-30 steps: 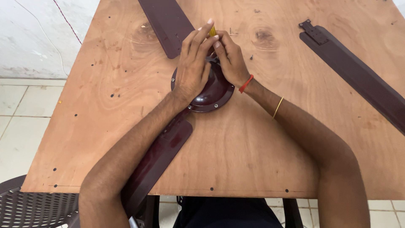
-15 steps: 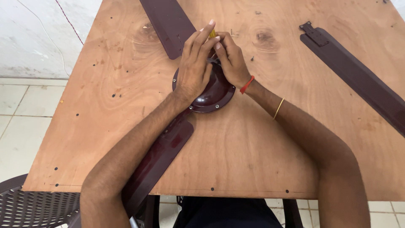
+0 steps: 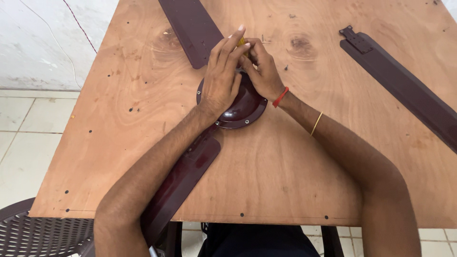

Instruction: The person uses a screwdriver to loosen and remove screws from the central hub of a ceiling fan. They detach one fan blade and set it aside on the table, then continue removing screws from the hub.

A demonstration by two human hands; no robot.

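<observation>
Your left hand [image 3: 221, 78] presses flat on the dark maroon fan hub [image 3: 238, 104], steadying it on the tabletop [image 3: 295, 181]. Your right hand [image 3: 264, 71] has its grip pinched on a small yellow tool [image 3: 242, 42] just beyond. 2 blades attached; 1 loose blade [image 3: 400, 85] lies well right.

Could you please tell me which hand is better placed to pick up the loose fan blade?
Probably the right hand: the loose fan blade lies on its side of the table, while the left hand rests across the motor hub. Both touch a small yellow object.
</observation>
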